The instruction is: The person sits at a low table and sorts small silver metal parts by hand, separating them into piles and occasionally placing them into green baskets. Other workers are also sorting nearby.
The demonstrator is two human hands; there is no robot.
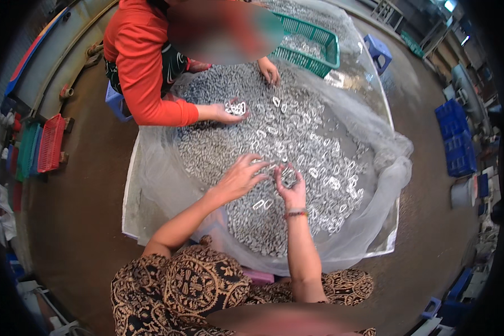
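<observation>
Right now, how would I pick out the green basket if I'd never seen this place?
Start at the big clear plastic sheet heaped with small silvery metal pieces. Go to its far edge, beyond the person in the red sleeve. The green basket sits there: the only lattice-walled green crate on the sheet, holding more pieces.

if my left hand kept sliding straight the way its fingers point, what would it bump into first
Most likely your own right hand. The left hand lies palm down on the pile of small metal loops, fingers pointing right, and the right hand is cupped just beyond them holding a few loops. Depth is hard to judge, so it might pass just above.
</observation>
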